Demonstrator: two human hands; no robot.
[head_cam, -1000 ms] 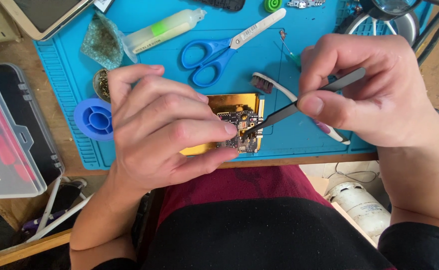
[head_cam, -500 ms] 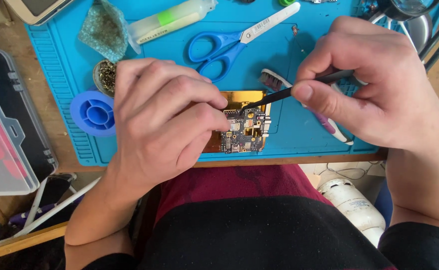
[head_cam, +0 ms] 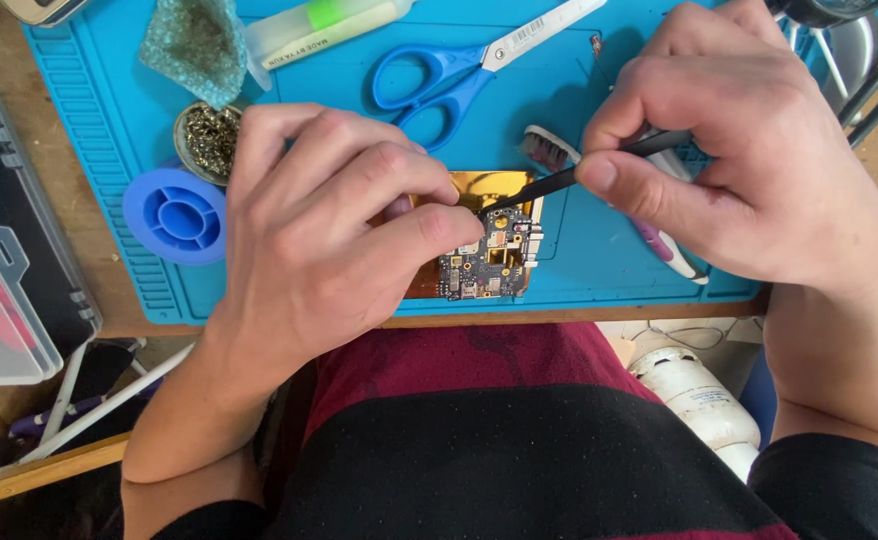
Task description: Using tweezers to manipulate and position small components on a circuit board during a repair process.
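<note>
Pinching black tweezers point(head_cam: 579, 175), right hand point(head_cam: 749, 180) sets tips on circuit board point(head_cam: 489, 262); left hand point(head_cam: 329, 240) presses board down, fingers curled, on blue mat point(head_cam: 599, 250).

Left hand point(head_cam: 329, 230) pressed down over a small circuit board point(head_cam: 489, 255) on gold foil, centre of frame. Right hand point(head_cam: 749, 170) pinching black tweezers point(head_cam: 579, 172), tip touching the board's top edge. Blue scissors point(head_cam: 459, 70) on the blue mat point(head_cam: 599, 250) above. Toothbrush point(head_cam: 549, 150) just beside the tweezers. Blue spool point(head_cam: 174, 215) at left.
</note>
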